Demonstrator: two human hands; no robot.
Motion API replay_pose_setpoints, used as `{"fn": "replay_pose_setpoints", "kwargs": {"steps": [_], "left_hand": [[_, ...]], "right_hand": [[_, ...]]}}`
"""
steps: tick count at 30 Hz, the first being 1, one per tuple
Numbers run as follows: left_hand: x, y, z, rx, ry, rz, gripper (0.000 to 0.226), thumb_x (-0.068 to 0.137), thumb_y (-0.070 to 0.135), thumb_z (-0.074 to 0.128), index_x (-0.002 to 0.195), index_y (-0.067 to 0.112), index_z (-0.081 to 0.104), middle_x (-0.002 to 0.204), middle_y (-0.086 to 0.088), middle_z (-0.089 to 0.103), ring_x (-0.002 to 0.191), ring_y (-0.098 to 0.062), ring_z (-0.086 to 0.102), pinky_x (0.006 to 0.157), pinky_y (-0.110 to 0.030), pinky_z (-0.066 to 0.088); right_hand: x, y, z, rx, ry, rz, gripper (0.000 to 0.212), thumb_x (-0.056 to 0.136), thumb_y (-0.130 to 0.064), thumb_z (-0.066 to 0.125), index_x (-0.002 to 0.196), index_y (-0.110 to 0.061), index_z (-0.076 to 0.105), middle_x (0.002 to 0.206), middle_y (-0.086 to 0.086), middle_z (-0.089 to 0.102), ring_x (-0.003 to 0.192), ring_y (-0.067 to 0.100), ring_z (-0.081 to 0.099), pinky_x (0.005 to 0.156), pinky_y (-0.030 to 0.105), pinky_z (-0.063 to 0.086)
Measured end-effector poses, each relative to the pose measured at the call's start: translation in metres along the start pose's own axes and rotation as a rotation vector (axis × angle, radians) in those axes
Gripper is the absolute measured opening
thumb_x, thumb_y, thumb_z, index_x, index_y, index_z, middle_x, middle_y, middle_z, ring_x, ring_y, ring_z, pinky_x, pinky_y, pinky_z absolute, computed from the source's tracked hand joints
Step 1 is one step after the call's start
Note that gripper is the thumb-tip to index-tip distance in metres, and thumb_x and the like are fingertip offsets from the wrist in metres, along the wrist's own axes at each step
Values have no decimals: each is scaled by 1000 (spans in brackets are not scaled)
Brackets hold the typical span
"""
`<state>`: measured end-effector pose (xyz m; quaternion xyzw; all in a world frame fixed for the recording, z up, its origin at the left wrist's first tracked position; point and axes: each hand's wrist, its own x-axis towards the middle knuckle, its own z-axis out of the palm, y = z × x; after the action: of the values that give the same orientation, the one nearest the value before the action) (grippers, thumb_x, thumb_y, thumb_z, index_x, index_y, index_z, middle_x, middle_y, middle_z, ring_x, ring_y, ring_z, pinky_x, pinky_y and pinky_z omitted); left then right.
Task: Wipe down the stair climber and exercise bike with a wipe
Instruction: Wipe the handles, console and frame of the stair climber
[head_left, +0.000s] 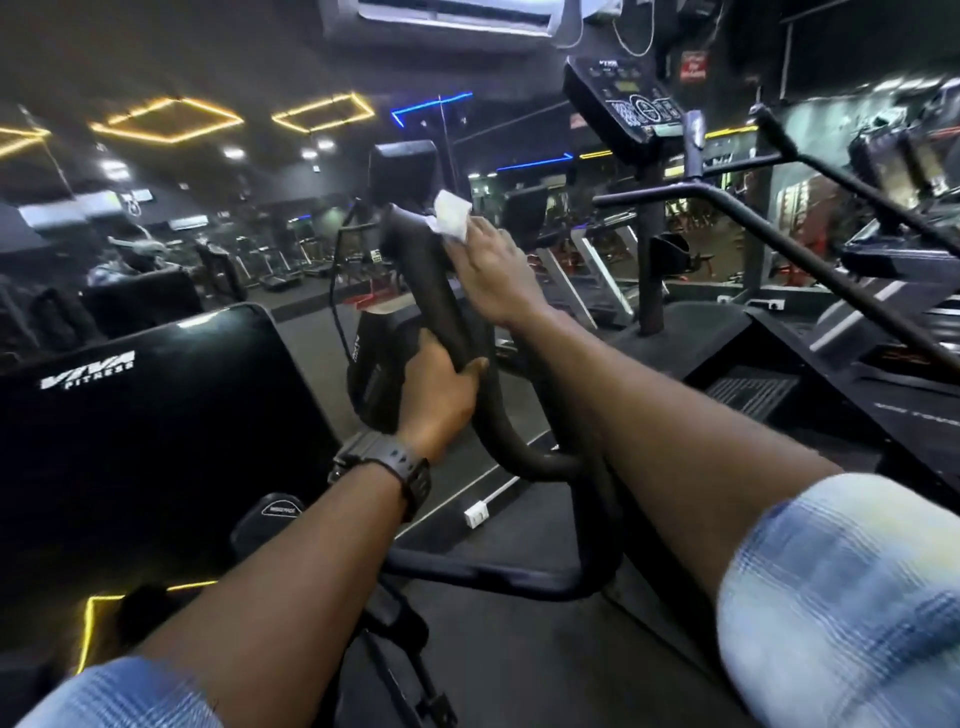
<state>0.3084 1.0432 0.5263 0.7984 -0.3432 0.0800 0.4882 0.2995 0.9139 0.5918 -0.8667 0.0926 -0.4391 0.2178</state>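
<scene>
A gym floor is shown from head height. "VIVA FITNESS" is printed in white on the glossy black panel (156, 415) at the left; smaller lettering on the round knob (278, 512) below it is too small to be read. The red sign (694, 65) near the ceiling is blurred and cannot be read.

The bike handlebar (447, 306), a curved black bar, rises at the centre. It is gripped low down by the left hand (441, 395), whose fingers and thumb are curled round it; a black watch (400, 475) is worn on that wrist. The white wipe (453, 219) is pressed against the upper end of the bar by the right hand (498, 275), with the fingers laid nearly straight over it. Part of the wipe stands out past the fingertips.

The stair climber (779, 358) stands to the right, just beside the bike, its console (631, 106) raised above its rail (769, 234). The console markings are not legible. The right forearm passes between the handlebar and the climber's edge.

Open grey floor (311, 353) lies beyond the handlebar, bounded farther back by rows of treadmills (275, 265). A white socket (477, 514) lies on the floor below the bar.
</scene>
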Motion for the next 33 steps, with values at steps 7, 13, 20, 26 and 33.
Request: {"fn": "replay_pose_setpoints", "kwargs": {"steps": [7, 13, 20, 26, 33], "left_hand": [[23, 10, -17, -163, 12, -92, 24, 95, 32, 61, 110, 14, 57, 91, 4, 63, 88, -21, 65, 55, -24, 38], [35, 19, -26, -234, 45, -60, 27, 90, 37, 54, 110, 20, 61, 96, -5, 69, 88, -26, 66, 72, -40, 54], [38, 23, -40, -493, 18, -144, 26, 99, 20, 42, 107, 7, 62, 88, -29, 59, 63, -14, 50, 57, -27, 39], [46, 29, -50, -553, 83, -125, 38, 97, 48, 39, 114, 19, 56, 106, -7, 67, 92, -25, 67, 78, -41, 57], [37, 28, -61, -761, 48, -138, 68, 96, 71, 24, 131, 24, 60, 118, -5, 72, 106, -24, 70, 90, -48, 58]], "right_hand": [[-4, 37, -2, 278, 58, 502, 60, 104, -53, 25, 130, -12, 60, 129, 21, 61, 121, 37, 57, 102, 43, 43], [29, -38, -8, 3, -78, 66, 56, 106, -51, 23, 133, -16, 58, 138, 13, 58, 130, 34, 51, 104, 41, 38], [-7, 12, 15, -85, 242, -337, 41, 105, -27, 41, 133, -2, 59, 134, 15, 61, 128, 26, 46, 111, 35, 32], [28, -46, 1, -81, 45, 81, 55, 107, -45, 24, 121, -9, 63, 126, 18, 64, 119, 37, 56, 97, 45, 41], [4, -35, 15, -294, -12, -514, 44, 99, -34, 41, 127, -8, 64, 146, 6, 51, 138, 38, 40, 114, 52, 31]]}}
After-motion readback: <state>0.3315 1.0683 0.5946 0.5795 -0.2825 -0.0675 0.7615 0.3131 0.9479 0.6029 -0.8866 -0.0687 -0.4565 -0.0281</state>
